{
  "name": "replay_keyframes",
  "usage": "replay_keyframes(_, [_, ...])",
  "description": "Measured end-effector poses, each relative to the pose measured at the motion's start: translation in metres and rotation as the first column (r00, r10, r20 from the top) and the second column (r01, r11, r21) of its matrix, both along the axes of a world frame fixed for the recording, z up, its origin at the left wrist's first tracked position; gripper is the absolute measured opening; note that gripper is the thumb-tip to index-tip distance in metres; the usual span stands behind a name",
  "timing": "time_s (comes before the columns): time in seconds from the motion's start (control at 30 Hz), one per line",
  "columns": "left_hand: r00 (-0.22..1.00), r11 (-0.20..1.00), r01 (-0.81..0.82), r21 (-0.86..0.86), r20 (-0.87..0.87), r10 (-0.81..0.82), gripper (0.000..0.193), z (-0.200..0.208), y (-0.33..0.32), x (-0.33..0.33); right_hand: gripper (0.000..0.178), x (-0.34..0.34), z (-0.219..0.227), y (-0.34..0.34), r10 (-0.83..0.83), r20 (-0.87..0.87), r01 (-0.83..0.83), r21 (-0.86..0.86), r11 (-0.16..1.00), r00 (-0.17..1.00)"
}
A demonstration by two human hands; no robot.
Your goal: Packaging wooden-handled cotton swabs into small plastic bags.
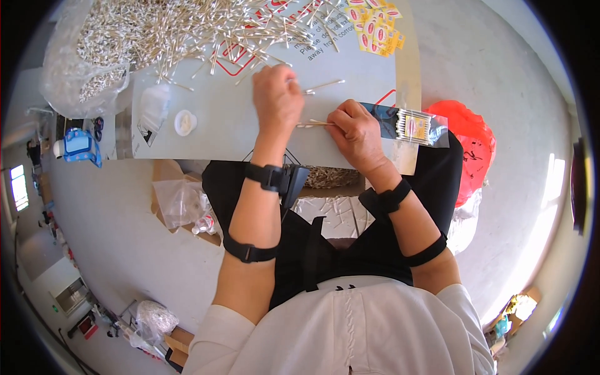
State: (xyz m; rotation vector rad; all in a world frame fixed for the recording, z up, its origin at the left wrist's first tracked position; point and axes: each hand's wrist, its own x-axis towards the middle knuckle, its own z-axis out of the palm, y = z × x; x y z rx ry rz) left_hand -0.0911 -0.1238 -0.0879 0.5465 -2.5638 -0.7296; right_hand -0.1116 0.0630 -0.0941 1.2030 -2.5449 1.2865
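My left hand (277, 90) is above the grey table sheet, just below the near edge of a big heap of cotton swabs (181, 31). Its fingers are curled together, and what they hold, if anything, is hidden. A loose cotton swab (328, 84) lies right beside it. My right hand (357, 134) pinches a few cotton swabs, whose tips (306, 124) stick out to the left of the fingers. Beside that hand, a clear packet of cotton swabs (414, 127) with a yellow label lies by the table's right edge, next to a dark blue strip (382, 119).
Yellow-and-white labels (375, 28) are spread at the far right of the table. A small white dish (185, 123) and a clear plastic bag (84, 75) are on the left. Beyond the left end sits a blue wipes pack (80, 147). A red bag (472, 150) stands to the right.
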Motion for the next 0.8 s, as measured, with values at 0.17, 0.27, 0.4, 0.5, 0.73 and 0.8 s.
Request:
replay_keyframes(0.17, [0.956,0.991,-0.135,-0.019,0.260,0.135,0.016,0.005,0.001,0.019,0.031,-0.004,0.017,0.002,-0.111,0.184,0.128,-0.082,0.988,0.977])
replay_keyframes(0.27, [0.982,0.991,-0.125,-0.042,0.135,0.130,0.018,0.002,-0.007,0.018,0.036,-0.021,0.011,-0.002,-0.152,0.214,0.175,-0.095,0.980,0.965])
replay_keyframes(0.4, [0.990,1.000,0.016,0.027,0.139,-0.020,0.022,0.006,-0.013,0.018,0.030,-0.047,0.002,-0.008,-0.140,0.034,0.141,-0.041,0.989,0.990])
replay_keyframes(0.5, [0.977,0.991,0.135,-0.022,0.166,-0.130,0.020,0.005,-0.009,0.020,0.016,-0.060,-0.006,-0.011,-0.093,-0.064,0.096,0.032,0.995,0.994])
replay_keyframes(0.73, [0.999,0.999,0.043,-0.019,0.012,-0.043,0.012,-0.003,-0.010,0.018,0.003,-0.053,-0.005,0.004,-0.116,0.082,0.112,0.056,0.992,0.990])
replay_keyframes(0.8, [0.994,0.994,0.108,-0.033,0.019,-0.107,0.012,-0.003,-0.012,0.007,0.003,-0.044,-0.003,0.003,-0.065,0.075,0.062,0.040,0.997,0.995])
